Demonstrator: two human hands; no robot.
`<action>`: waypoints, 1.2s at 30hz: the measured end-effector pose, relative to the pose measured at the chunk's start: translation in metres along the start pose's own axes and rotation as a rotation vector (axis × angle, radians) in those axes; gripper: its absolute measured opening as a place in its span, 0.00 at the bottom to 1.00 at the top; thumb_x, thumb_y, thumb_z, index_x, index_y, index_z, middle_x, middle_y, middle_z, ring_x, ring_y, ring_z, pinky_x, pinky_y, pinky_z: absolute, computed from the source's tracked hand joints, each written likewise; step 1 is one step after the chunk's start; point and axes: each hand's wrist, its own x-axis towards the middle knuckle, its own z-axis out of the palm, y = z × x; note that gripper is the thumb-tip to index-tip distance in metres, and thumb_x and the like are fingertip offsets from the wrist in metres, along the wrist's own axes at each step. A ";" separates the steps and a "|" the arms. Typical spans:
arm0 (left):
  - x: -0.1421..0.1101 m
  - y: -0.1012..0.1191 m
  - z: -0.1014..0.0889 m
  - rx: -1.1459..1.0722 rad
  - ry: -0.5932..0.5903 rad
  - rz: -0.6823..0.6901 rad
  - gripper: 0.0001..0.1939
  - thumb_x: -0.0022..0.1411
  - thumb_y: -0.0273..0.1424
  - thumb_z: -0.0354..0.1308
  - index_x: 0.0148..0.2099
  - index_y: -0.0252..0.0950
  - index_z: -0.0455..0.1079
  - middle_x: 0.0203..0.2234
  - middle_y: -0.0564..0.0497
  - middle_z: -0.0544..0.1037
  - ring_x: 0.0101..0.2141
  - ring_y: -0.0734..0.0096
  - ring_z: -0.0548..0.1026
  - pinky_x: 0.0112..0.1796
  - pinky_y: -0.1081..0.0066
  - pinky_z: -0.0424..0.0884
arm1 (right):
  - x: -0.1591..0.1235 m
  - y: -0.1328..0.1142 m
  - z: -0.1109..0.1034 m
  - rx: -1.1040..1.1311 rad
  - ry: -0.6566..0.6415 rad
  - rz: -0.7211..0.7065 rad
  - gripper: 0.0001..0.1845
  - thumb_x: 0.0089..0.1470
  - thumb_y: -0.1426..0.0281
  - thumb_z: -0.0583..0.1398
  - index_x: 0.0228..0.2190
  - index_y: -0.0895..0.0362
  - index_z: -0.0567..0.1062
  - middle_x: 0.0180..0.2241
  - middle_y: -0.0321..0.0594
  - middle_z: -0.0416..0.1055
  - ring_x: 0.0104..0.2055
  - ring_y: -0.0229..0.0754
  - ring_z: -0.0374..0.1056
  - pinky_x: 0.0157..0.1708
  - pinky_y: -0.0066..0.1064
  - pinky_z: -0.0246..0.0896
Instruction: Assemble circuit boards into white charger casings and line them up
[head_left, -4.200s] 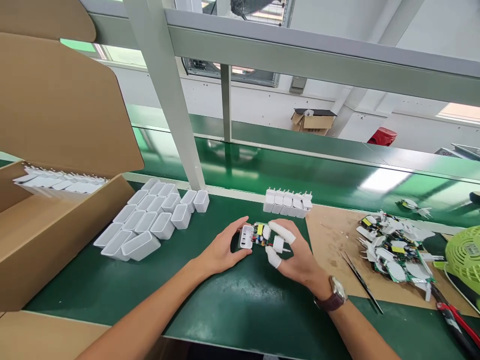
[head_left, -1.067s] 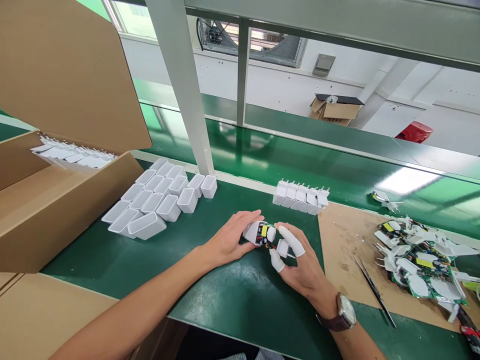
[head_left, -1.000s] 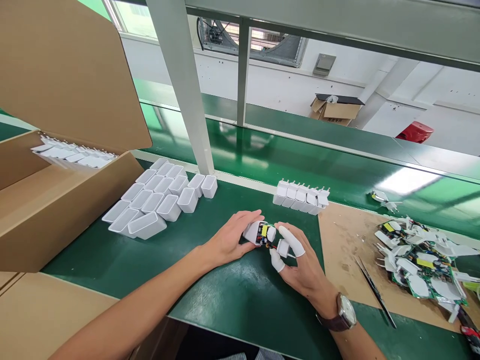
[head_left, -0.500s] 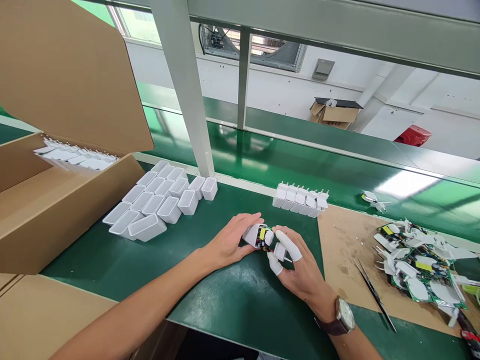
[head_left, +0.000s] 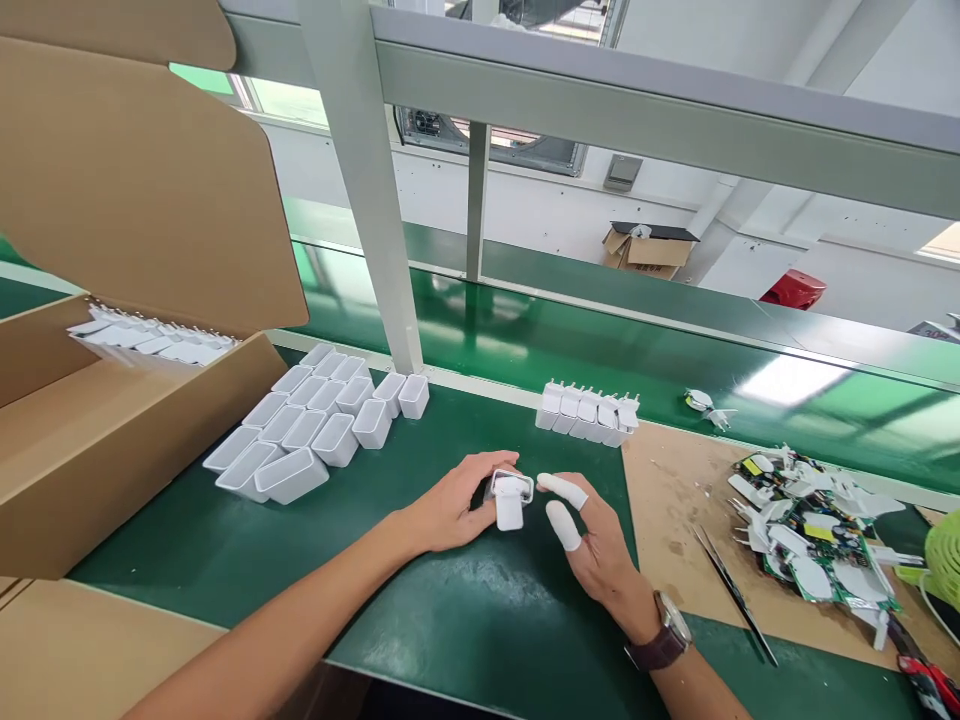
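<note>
In the head view, the left hand [head_left: 465, 508] grasps a white casing [head_left: 531, 488] over the middle of the counter [head_left: 442, 625], its open end facing right and near. A white plug piece [head_left: 510, 512] hangs across that mouth and over its near edge. Half a second ago a circuit board stuck out of the casing and the plug piece sat between the right fingers; now the board is out of sight. The right hand [head_left: 596, 545] has released the plug piece: its thumb and forefinger, in white finger covers [head_left: 564, 526], stand apart with nothing between them, just right of the casing. Farther right, tweezers [head_left: 735, 597] and a pile of boards [head_left: 817, 540] lie on a brown sheet [head_left: 667, 500], as before. Beyond the pile, a small board-and-plug assembly [head_left: 709, 408] on the green belt [head_left: 645, 365] has shifted left. The row of plugged casings [head_left: 587, 415] on the far side, the cluster of hollow casings [head_left: 304, 430] to the left and the cardboard box [head_left: 157, 450] keep their places.
</note>
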 end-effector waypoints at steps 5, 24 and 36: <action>0.003 -0.004 -0.007 -0.234 0.011 -0.046 0.26 0.69 0.34 0.59 0.67 0.41 0.62 0.58 0.41 0.74 0.54 0.56 0.76 0.54 0.56 0.74 | 0.007 0.005 0.010 -0.045 -0.147 -0.051 0.29 0.65 0.70 0.59 0.65 0.46 0.64 0.62 0.48 0.67 0.62 0.52 0.67 0.60 0.49 0.69; 0.001 -0.002 0.006 -0.130 0.107 -0.023 0.42 0.74 0.37 0.55 0.77 0.47 0.31 0.67 0.39 0.65 0.68 0.55 0.62 0.67 0.45 0.55 | 0.017 0.017 0.024 -0.041 -0.079 -0.115 0.23 0.63 0.76 0.57 0.58 0.48 0.71 0.50 0.45 0.74 0.47 0.46 0.75 0.46 0.38 0.76; 0.012 0.004 0.004 0.084 0.296 0.249 0.32 0.66 0.29 0.65 0.68 0.43 0.61 0.54 0.41 0.75 0.52 0.58 0.75 0.52 0.56 0.75 | 0.013 0.019 0.020 -0.079 -0.125 -0.089 0.24 0.65 0.75 0.56 0.60 0.49 0.70 0.52 0.47 0.73 0.50 0.49 0.74 0.46 0.42 0.77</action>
